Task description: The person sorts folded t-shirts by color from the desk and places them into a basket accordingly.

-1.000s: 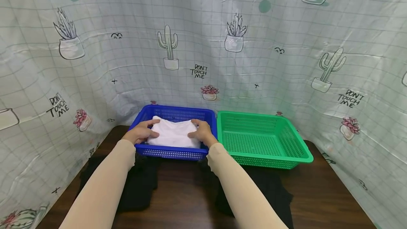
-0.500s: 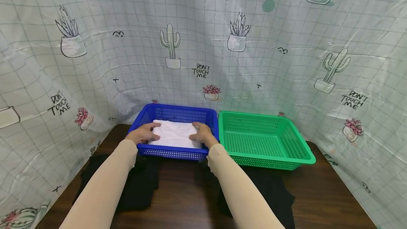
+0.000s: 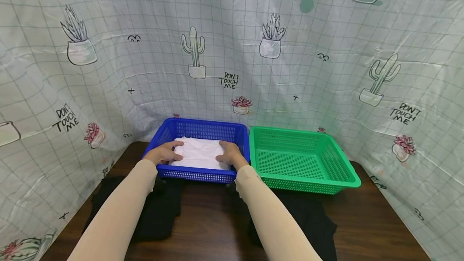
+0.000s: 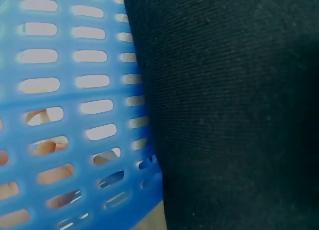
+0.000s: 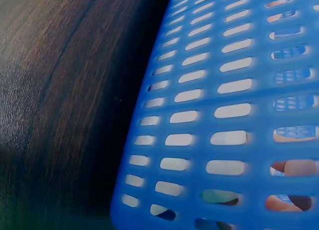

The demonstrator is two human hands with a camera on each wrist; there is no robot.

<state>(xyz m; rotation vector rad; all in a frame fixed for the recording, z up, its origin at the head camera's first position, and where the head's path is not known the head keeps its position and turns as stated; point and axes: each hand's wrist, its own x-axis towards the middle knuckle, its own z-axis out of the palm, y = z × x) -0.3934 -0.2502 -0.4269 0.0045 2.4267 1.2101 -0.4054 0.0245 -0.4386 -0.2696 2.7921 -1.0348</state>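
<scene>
A folded white cloth lies in the blue basket, its top face level with the front rim or just below. My left hand holds its left side and my right hand its right side. Each hand has the thumb toward the near edge and the index finger farther back; the other fingers are hidden. In the left wrist view, white cloth and parts of fingers show through the slotted basket wall. The right wrist view gives a similar sight through the basket wall.
A green basket with nothing in it stands right beside the blue one. Black cloth lies on the brown table under my left arm, and more black cloth under the right. A printed curtain surrounds the table.
Both hands have lowered the white cloth slightly into the blue basket, and its raised, sagging back edge now lies flatter. Over the last half second the hands have barely moved.
</scene>
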